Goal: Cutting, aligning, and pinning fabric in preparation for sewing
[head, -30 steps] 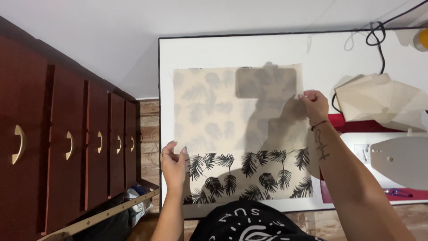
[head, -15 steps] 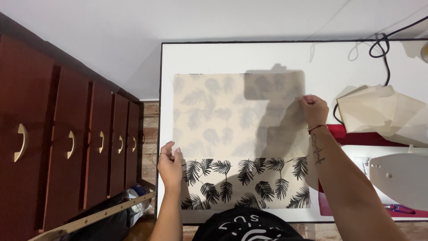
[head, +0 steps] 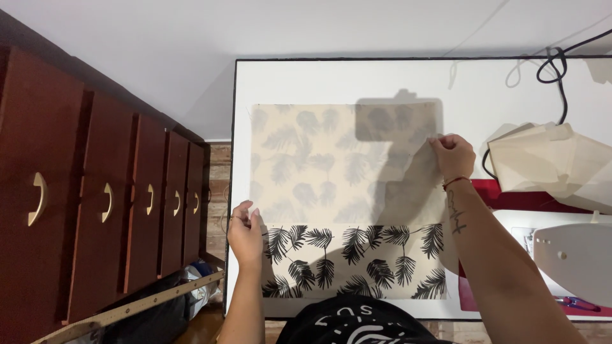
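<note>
A white bench with a dark edge is seen from above, set against a pale wall; a row of dark red drawers with curved brass handles stands at nine o'clock of it. A rectangle of cream fabric printed with palm leaves is spread flat on the bench, its long axis running from nine to three o'clock. The near strip, at six o'clock, is turned over so that the bold black print shows, while the rest shows the faint reverse side. The left hand is placed at the fabric's nine-o'clock edge, level with the fold line, its fingers narrowed on the edge. The right hand is held at the three-o'clock edge, farther up the bench, its fingers pinched on the cloth there. The fabric thus lies between the two hands, and both are touching it, the left being nearer the fold. At three o'clock of the fabric a folded piece of plain cream cloth is seen, with a black cable at one o'clock and a white sewing machine at four o'clock, over a red mat
</note>
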